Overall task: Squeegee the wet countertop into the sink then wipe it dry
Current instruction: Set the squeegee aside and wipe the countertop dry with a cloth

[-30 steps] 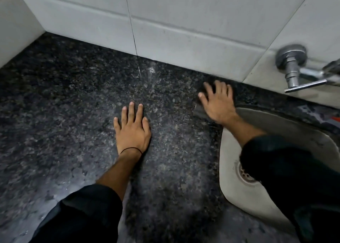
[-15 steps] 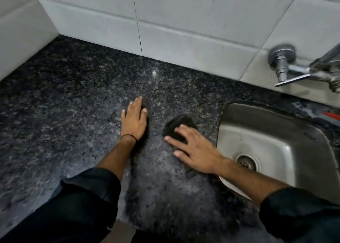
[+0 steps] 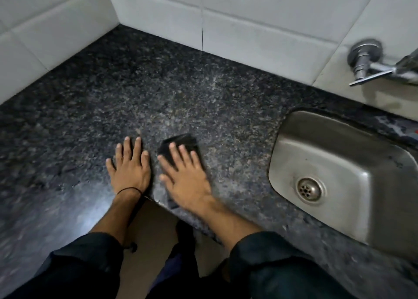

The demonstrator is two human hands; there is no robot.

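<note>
Right hand (image 3: 185,181) slid the dark cloth (image 3: 181,144) nearer, fingers flat and spread atop it

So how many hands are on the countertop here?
2. The left hand lies flat on the countertop; the right hand beside it presses a dark cloth. None hidden.

the worktop (image 3: 158,90) was black granite speckled grey. the cloth (image 3: 181,143) under the right fingers (image 3: 183,156) was black, the sink (image 3: 339,153) dull steel, the wall tiles (image 3: 260,15) white.
</note>
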